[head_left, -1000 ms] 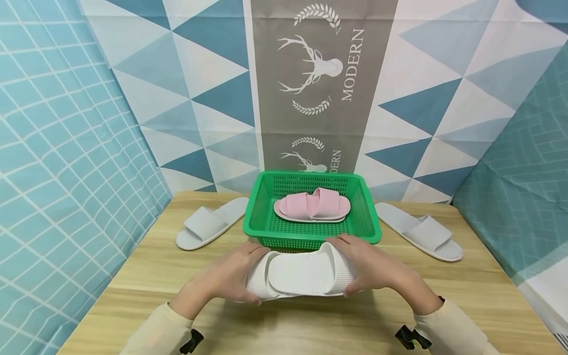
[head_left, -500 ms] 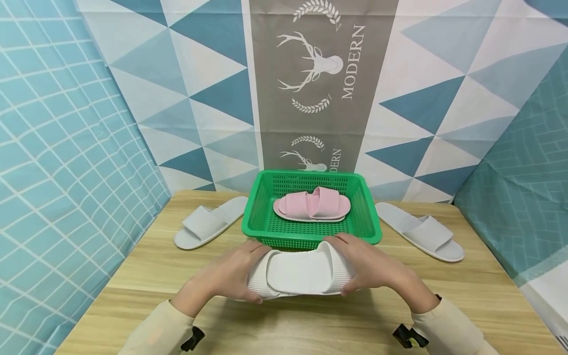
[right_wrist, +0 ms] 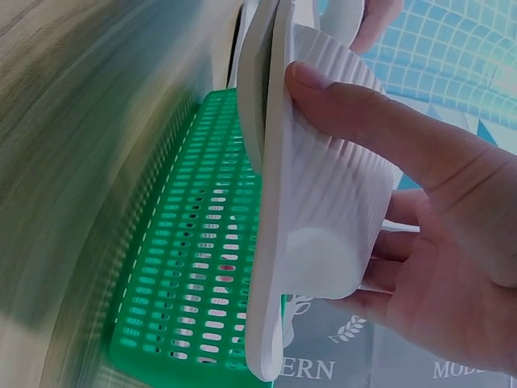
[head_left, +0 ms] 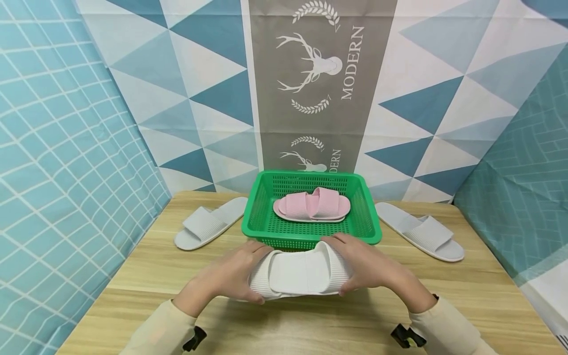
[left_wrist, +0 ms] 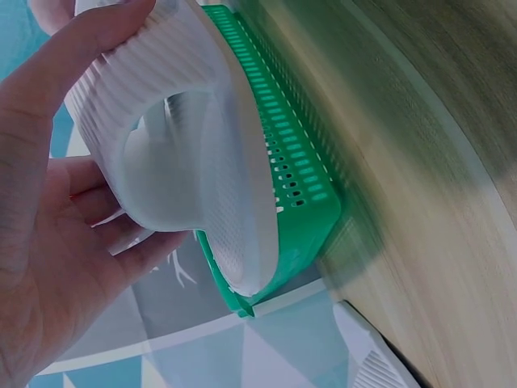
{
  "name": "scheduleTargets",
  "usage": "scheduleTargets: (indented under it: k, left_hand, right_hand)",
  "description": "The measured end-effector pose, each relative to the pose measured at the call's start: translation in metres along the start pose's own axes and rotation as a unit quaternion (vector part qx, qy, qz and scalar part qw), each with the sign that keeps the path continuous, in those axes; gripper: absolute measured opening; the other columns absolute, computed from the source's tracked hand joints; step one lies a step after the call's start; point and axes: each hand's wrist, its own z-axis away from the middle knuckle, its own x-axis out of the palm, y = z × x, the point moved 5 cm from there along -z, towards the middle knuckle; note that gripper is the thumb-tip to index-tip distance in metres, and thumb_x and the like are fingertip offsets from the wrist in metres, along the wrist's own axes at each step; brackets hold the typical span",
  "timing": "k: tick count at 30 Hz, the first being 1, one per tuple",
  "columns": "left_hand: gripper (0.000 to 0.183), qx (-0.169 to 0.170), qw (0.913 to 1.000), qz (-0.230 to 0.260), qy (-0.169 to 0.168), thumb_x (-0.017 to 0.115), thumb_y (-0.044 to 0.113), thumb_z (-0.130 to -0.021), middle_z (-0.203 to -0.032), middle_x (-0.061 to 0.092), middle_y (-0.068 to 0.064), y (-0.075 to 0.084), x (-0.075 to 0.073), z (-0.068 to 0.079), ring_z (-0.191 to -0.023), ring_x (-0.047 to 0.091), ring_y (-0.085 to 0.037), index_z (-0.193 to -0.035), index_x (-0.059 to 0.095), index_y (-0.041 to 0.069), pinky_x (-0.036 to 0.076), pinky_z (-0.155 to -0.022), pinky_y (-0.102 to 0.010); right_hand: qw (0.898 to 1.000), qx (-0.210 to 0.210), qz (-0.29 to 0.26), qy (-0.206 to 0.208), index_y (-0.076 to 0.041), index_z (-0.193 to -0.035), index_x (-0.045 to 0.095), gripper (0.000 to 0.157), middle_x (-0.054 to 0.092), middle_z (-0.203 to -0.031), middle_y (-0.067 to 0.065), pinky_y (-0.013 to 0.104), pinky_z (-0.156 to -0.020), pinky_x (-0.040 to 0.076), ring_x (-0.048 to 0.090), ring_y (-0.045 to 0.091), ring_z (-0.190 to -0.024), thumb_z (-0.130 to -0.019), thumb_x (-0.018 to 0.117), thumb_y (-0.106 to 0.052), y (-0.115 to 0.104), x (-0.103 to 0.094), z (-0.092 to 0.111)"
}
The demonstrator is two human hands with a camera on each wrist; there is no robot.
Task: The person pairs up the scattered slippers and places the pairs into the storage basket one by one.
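Both hands hold a pair of white slippers (head_left: 299,273), laid together and raised over the near side of the table. My left hand (head_left: 237,271) grips the strap at the left end, thumb in front and fingers behind. At the other end my right hand (head_left: 361,261) holds the other ribbed strap (right_wrist: 331,153) the same way. Two soles (right_wrist: 275,234) lie against each other in the right wrist view. Just behind the pair stands a green basket (head_left: 374,217), with pink slippers (head_left: 328,204) lying inside it.
One light grey slipper (head_left: 204,224) lies on the wooden table (head_left: 146,276) left of the basket. Another grey slipper (head_left: 430,236) lies to its right. A patterned backdrop (head_left: 213,64) rises behind, and a tiled blue sheet (head_left: 57,148) hangs on the left.
My two hands have come slightly closer together, the right one drifting a little left, with the white slippers still between them. The basket and the other slippers stay in place.
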Motion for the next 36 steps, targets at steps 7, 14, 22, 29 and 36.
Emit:
scheduleTargets:
  k: [7, 14, 22, 29, 36]
  left_hand:
    - [0.096, 0.005, 1.0000, -0.006, 0.002, 0.087, 0.048, -0.052, -0.127, 0.058, -0.004, 0.0030, -0.0003, -0.0005, -0.119, 0.053, -0.017, -0.132, 0.052, 0.008, 0.049, -0.103, -0.035]
    - [0.097, 0.021, 0.9996, -0.013, 0.012, 0.088, 0.047, -0.051, -0.126, 0.059, -0.005, 0.0066, -0.0015, -0.0010, -0.118, 0.054, -0.019, -0.132, 0.053, 0.007, 0.049, -0.102, -0.036]
    - [0.097, 0.020, 0.9996, -0.018, 0.007, 0.088, 0.045, -0.052, -0.127, 0.059, -0.006, 0.0080, -0.0033, -0.0030, -0.119, 0.053, -0.020, -0.132, 0.052, 0.005, 0.048, -0.103, -0.036]
    - [0.095, 0.013, 0.9995, -0.027, 0.004, 0.088, 0.047, -0.052, -0.126, 0.059, -0.006, 0.0096, -0.0036, -0.0033, -0.117, 0.054, -0.020, -0.131, 0.053, 0.006, 0.049, -0.101, -0.035]
    - [0.095, 0.004, 0.9996, -0.027, -0.001, 0.088, 0.047, -0.053, -0.126, 0.059, -0.006, 0.0099, -0.0019, -0.0031, -0.117, 0.055, -0.019, -0.131, 0.053, 0.006, 0.050, -0.100, -0.035]
  right_hand:
    - [1.000, -0.001, -0.001, 0.004, -0.005, -0.136, 0.046, 0.102, 0.056, -0.124, 0.006, 0.043, -0.092, 0.052, 0.054, 0.021, -0.110, -0.051, 0.094, -0.037, -0.0017, 0.0011, -0.0013]
    - [1.000, -0.003, 0.001, 0.010, -0.006, -0.134, 0.048, 0.100, 0.057, -0.125, 0.006, 0.043, -0.093, 0.052, 0.054, 0.022, -0.112, -0.051, 0.094, -0.037, -0.0040, 0.0010, -0.0024]
    - [1.000, -0.010, 0.012, 0.023, -0.006, -0.133, 0.049, 0.101, 0.058, -0.124, 0.005, 0.043, -0.094, 0.051, 0.055, 0.022, -0.113, -0.049, 0.094, -0.040, -0.0049, 0.0000, -0.0037]
    - [0.999, -0.007, 0.016, 0.028, -0.007, -0.134, 0.049, 0.101, 0.058, -0.124, 0.006, 0.044, -0.093, 0.052, 0.055, 0.023, -0.113, -0.049, 0.094, -0.040, -0.0048, 0.0012, -0.0033]
    - [0.999, -0.011, 0.020, 0.034, -0.009, -0.134, 0.050, 0.101, 0.059, -0.124, 0.005, 0.044, -0.094, 0.051, 0.056, 0.023, -0.113, -0.049, 0.094, -0.040, -0.0048, 0.0027, -0.0041]
